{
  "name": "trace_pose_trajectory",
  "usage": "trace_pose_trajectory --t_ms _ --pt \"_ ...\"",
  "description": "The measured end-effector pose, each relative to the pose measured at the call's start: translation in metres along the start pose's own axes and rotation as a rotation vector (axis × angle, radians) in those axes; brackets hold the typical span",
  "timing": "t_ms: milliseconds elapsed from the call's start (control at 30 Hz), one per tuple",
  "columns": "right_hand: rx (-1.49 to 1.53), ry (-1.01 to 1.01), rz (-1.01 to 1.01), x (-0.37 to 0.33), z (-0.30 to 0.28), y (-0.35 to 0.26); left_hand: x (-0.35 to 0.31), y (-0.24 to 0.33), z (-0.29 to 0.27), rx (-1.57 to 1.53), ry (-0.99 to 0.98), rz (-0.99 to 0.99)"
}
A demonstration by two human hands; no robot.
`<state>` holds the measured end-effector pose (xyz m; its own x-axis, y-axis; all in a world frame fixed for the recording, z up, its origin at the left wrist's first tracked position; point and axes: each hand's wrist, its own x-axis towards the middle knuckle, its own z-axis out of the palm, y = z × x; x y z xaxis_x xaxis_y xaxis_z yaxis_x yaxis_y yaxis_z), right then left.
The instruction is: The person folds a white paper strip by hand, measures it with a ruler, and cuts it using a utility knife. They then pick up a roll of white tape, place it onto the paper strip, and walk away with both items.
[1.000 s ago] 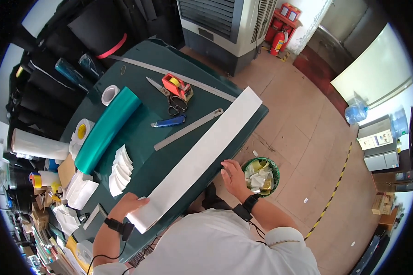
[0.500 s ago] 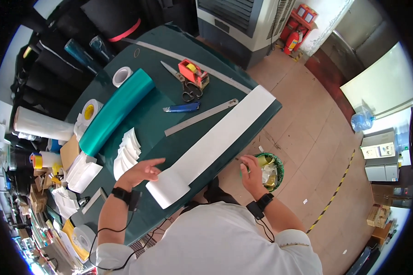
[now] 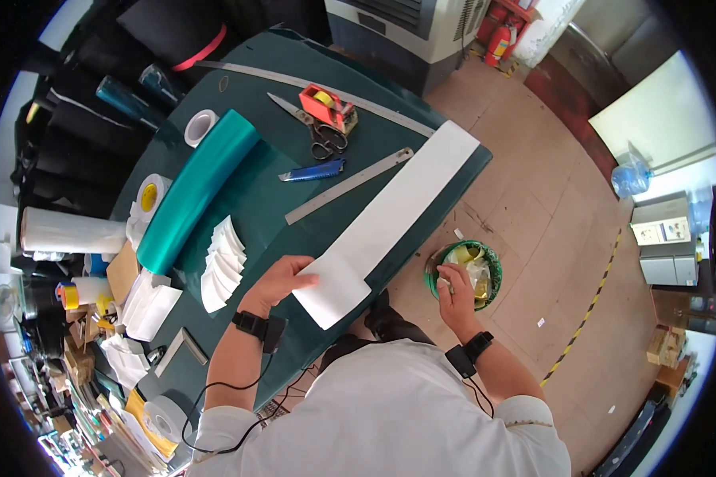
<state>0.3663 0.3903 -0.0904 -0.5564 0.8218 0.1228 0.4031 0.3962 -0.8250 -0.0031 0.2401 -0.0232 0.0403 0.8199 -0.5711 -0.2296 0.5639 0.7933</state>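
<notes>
A long strip of white sheet [image 3: 410, 199] runs diagonally across the dark green table, its near end wound into a white roll [image 3: 334, 298]. My left hand [image 3: 282, 282] grips the left end of this roll, thumb and fingers at its edge. Off the table's right edge, my right hand [image 3: 457, 298] hovers over a green waste bin [image 3: 497, 274]. Its fingers are loosely bent and a little apart, and I see nothing in them. Left of the roll lies a fanned stack of white pieces [image 3: 223, 266]. A steel ruler [image 3: 346, 187] rests beside the strip.
Farther back on the table are a blue utility knife [image 3: 312, 170], scissors [image 3: 318, 135], a red tape dispenser [image 3: 326, 107] and a long metal ruler [image 3: 326, 87]. A teal film roll [image 3: 195, 195] and tape rolls [image 3: 201, 128] lie at left. An air cooler [image 3: 406, 40] stands beyond.
My left hand has come to the roll's edge and closed there, and the roll has shifted right and away from me. My right hand has moved slightly right. The whole view has shifted a little.
</notes>
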Motion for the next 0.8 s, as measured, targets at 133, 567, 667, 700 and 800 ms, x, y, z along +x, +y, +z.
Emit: trace_pose_trajectory --t_ms 133,567,667,700,800 --pt "0.026 -0.023 0.028 -0.004 0.001 -0.008 0.012 0.024 0.024 0.071 0.067 -0.097" --pt "0.174 -0.183 -0.08 0.022 0.057 -0.039 -0.027 -0.015 0.009 0.134 0.099 0.056" --pt "0.168 -0.167 -0.053 0.022 0.053 -0.037 -0.03 -0.025 0.011 0.081 0.196 0.027" --pt "0.175 -0.176 -0.043 0.023 0.052 -0.037 -0.027 -0.02 0.012 0.084 0.183 0.033" --pt "0.175 -0.165 -0.034 0.025 0.048 -0.037 -0.03 0.01 0.019 0.324 0.286 -0.261"
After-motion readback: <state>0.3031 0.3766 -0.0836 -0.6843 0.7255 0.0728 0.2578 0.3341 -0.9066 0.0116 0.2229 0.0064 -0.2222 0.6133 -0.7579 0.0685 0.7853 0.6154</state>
